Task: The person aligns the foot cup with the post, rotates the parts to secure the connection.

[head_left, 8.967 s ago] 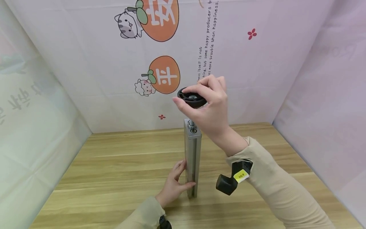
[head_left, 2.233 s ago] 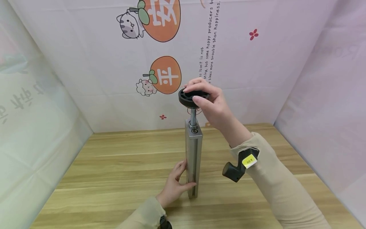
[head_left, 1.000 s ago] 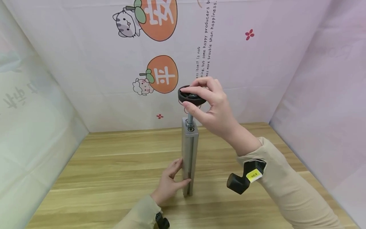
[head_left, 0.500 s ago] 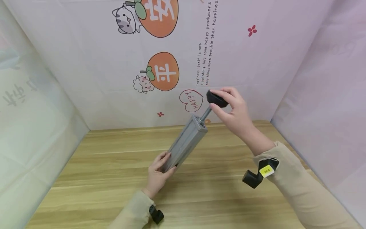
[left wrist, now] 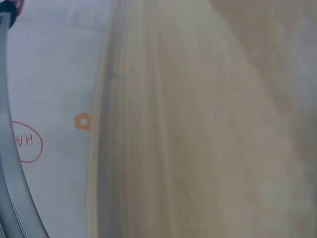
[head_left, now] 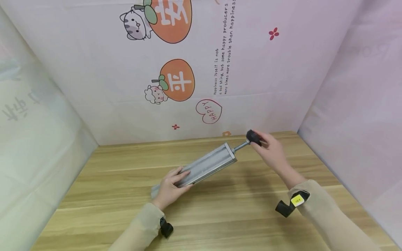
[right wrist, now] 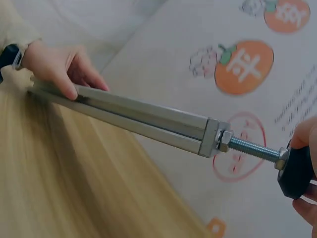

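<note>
A silver aluminium profile lies tilted low over the table, its right end raised and its left end down by the tabletop. My left hand grips it near the lower end, thumb on the near side. From the raised end cap sticks a levelling foot with a threaded rod, a nut against the cap and a round black base. My right hand pinches that base between thumb and fingers. The left wrist view catches only a strip of the profile at its left edge.
The wood-grain table is bounded by a printed white cloth at the back and pale cloth walls on both sides. Each wrist carries a small black camera.
The profile stood upright on the table a second ago; it has tipped over to the right and now lies nearly flat. My right hand came down and right with the black base.
</note>
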A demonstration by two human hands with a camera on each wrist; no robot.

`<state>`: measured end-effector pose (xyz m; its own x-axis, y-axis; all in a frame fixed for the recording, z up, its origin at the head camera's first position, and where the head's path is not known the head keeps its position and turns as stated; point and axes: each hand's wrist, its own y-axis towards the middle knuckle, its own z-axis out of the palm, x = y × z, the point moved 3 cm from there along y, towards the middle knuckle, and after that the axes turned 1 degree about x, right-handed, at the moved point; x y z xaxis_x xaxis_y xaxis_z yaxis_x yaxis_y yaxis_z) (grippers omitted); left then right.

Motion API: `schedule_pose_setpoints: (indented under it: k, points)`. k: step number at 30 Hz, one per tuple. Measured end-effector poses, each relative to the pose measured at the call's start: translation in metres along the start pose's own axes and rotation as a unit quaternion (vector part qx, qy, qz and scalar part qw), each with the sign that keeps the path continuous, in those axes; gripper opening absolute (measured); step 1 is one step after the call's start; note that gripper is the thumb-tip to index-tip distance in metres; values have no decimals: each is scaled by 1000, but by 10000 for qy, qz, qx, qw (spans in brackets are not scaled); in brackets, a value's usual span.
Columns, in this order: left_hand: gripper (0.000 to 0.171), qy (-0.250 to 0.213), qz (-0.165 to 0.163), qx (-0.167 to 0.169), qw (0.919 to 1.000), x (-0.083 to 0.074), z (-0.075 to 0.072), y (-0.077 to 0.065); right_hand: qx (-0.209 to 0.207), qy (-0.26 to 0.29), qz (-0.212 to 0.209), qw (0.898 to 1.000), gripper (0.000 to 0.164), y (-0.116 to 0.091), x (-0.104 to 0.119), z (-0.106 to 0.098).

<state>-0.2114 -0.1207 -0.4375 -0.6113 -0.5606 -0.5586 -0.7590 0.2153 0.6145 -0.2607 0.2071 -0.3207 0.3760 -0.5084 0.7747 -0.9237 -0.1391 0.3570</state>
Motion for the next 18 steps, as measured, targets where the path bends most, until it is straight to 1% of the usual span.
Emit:
schedule_pose_setpoints:
  k: [3,5,7,10,13,18]
  points:
    - [45,38,-197,448,9988,6,2,2,167,-58,399,9990,48,-6,-24,5]
    - [45,41,-365,785,9962,11,5,4,241,-58,573,9980,49,-8,-38,8]
    - [45,117,-448,1075,9931,16,7,5,342,3,728,9968,49,-10,-51,12]
    - [44,281,-470,1434,9882,23,10,9,530,130,972,9938,50,-13,-69,19]
    - [44,469,-423,1756,9824,29,11,16,651,172,1193,9906,51,-15,-86,26]
    - [45,641,-426,2198,9725,34,12,26,727,-230,1442,9866,50,-21,-107,37]
